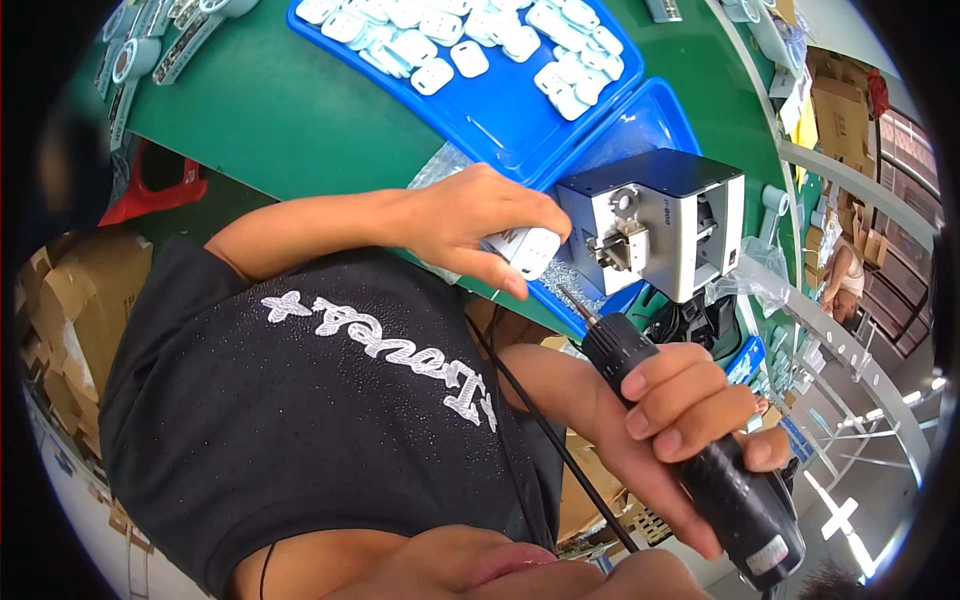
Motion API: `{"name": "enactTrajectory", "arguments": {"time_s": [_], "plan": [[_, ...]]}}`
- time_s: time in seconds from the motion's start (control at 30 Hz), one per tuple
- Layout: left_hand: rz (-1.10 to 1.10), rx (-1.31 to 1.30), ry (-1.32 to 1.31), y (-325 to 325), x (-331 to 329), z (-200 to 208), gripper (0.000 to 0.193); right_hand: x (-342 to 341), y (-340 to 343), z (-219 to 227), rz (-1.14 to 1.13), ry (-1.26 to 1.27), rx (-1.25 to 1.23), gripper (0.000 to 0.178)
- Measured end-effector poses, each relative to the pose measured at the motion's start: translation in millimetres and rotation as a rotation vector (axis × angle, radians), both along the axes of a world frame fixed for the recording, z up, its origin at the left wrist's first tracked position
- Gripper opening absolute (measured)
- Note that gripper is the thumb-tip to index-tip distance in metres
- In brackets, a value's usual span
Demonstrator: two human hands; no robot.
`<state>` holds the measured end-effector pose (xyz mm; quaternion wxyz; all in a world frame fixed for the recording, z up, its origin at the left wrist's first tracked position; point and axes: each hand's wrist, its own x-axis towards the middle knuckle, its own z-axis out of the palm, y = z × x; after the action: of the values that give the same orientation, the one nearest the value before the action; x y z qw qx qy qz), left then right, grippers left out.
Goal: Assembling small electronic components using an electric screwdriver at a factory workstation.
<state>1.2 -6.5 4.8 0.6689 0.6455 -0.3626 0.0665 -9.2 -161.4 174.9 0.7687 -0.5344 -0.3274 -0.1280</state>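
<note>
My left hand point(478, 222) is closed around a white plastic housing point(535, 252) with rounded corners, with thumb and fingers on either side of it. My right hand point(690, 425) wraps around a black electric screwdriver point(620, 345). Its thin metal bit point(577, 303) points up and left toward the housing, and a gap shows between them. Just right of the left hand stands a black and silver screw feeder point(660, 220). Beneath the housing, small loose screws point(570, 285) lie in a blue tray. My left fingers hide part of the housing.
A large blue tray point(500, 140) holds many similar white pieces point(432, 76) at the far side of the green table point(240, 110). Long strips of parts point(190, 50) lie at the far left. A red object point(165, 195) hangs by the left table edge. Clear plastic bags point(755, 270) lie right of the feeder.
</note>
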Motion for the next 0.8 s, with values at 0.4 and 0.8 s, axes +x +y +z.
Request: {"name": "enactTrajectory", "arguments": {"time_s": [0.4,0.8], "plan": [[0.008,0.026,0.008,9,-3,-2,0.058,15,14,-25,0.093,0.09,0.006,0.074],[-0.005,-0.062,-0.046,4,-3,-9,0.059,12,23,-24,0.142,0.102,-0.09,0.065]]}}
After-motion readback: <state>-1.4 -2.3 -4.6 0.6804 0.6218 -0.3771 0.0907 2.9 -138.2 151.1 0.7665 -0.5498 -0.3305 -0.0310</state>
